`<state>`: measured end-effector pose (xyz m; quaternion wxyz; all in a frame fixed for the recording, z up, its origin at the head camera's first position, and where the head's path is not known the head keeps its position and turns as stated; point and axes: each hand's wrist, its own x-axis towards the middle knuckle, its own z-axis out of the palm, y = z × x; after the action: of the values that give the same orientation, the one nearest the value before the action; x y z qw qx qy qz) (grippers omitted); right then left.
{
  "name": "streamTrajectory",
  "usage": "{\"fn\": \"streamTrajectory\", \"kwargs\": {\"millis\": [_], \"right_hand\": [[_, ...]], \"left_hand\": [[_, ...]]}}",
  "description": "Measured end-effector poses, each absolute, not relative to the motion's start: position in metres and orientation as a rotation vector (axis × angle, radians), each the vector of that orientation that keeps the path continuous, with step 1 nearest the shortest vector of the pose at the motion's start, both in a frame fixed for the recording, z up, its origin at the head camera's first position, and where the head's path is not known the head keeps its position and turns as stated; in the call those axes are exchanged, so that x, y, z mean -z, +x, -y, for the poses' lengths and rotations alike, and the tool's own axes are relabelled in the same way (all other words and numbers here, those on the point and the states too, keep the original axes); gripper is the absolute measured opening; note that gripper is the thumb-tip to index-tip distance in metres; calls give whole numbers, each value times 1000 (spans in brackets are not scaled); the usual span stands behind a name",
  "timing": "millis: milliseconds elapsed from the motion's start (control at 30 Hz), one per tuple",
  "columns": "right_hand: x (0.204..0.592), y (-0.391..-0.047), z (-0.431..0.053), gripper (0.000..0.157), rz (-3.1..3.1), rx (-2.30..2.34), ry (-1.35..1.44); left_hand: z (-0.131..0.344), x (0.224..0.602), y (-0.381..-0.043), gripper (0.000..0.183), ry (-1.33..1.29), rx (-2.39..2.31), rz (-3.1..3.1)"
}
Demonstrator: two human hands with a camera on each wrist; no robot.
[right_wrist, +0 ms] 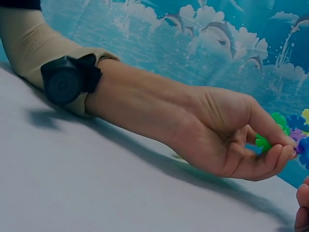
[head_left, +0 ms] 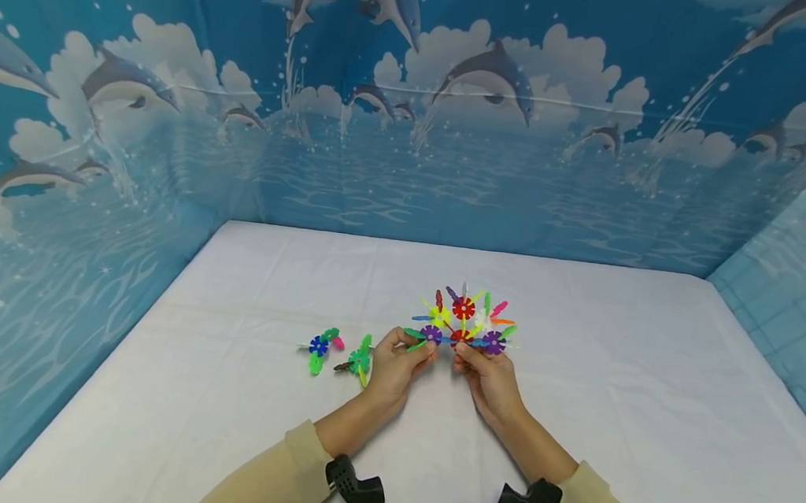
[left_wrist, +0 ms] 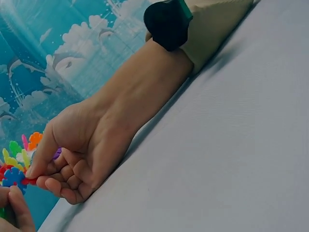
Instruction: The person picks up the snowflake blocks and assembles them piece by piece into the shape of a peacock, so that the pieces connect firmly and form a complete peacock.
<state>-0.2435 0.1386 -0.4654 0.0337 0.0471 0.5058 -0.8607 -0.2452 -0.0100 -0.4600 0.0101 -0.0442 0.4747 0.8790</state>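
Observation:
A fan-shaped cluster of interlocking snowflake discs, in red, yellow, purple, blue, green and other colors, is held above the white table by both hands. My left hand pinches its lower left side near a purple disc. With thumb and fingers, my right hand pinches the lower middle, by a red disc. In the left wrist view the right hand grips a red disc beside a blue disc. In the right wrist view the left hand pinches near purple and green discs.
Two smaller disc clusters lie on the table left of the left hand: one blue with green and pink, one mostly green. A dolphin-printed curtain borders the white table. Both wrists wear black devices.

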Motion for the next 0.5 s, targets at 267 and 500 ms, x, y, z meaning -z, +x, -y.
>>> {"fn": "streamTrajectory", "kwargs": {"millis": [267, 500], "right_hand": [[465, -244, -138, 21, -1567, 2656, 149], [465, -244, -137, 22, -1550, 2658, 143]], "left_hand": [[13, 463, -248, 26, -74, -2726, -1464], [15, 462, -248, 21, -21, -2708, -1486]]}}
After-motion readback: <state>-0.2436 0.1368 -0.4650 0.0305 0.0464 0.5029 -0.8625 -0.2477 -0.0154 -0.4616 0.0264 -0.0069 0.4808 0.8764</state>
